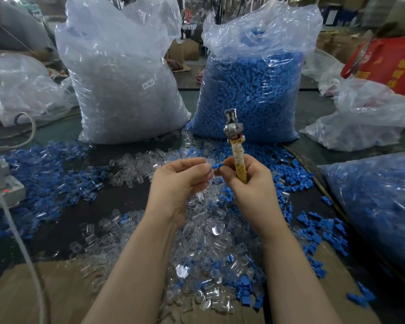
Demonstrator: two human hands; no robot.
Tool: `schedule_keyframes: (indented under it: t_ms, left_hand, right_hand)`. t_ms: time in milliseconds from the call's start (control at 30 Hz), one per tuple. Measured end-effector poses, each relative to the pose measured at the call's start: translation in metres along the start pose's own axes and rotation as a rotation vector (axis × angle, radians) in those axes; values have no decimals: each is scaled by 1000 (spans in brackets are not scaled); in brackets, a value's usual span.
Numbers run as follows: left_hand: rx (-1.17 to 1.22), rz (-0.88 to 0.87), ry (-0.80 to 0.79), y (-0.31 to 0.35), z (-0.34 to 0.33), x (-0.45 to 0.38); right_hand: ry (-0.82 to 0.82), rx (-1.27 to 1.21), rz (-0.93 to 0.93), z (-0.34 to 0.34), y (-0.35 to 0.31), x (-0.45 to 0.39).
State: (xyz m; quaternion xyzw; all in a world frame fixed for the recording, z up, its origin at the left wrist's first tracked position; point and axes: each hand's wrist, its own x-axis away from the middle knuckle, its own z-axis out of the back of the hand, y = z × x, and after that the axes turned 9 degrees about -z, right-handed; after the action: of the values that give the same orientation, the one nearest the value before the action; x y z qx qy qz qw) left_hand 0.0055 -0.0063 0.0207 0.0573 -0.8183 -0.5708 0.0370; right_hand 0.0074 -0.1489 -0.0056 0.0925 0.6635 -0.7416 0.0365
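My left hand [181, 181] is curled and pinches a clear plastic cap [208, 163] at its fingertips; the cap is hard to make out. My right hand [246, 181] pinches a small blue plastic piece [216, 166] against that cap. The same hand also grips a hand tool [235, 146] with a tape-wrapped yellow handle and a metal head pointing up. Both hands hover above a heap of loose clear caps [204, 230] and blue pieces [318, 230] spread over the dark table.
A tall bag of clear caps [124, 80] and a tall bag of blue pieces [250, 90] stand behind the hands. Another bag of blue pieces [379, 202] lies right. Brown cardboard [56, 293] covers the near edge. A grey device [2, 185] and cable sit left.
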Motion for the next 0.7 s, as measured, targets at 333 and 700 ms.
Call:
schedule_keyframes:
  t_ms: [333,700]
  left_hand:
    - [-91,-61,-16,-1,-8,4]
    - [-326,-280,24,-7,-16,8]
  right_hand:
    - [81,48,48,-1,1,-1]
    - [100,73,46,-2,2,-1]
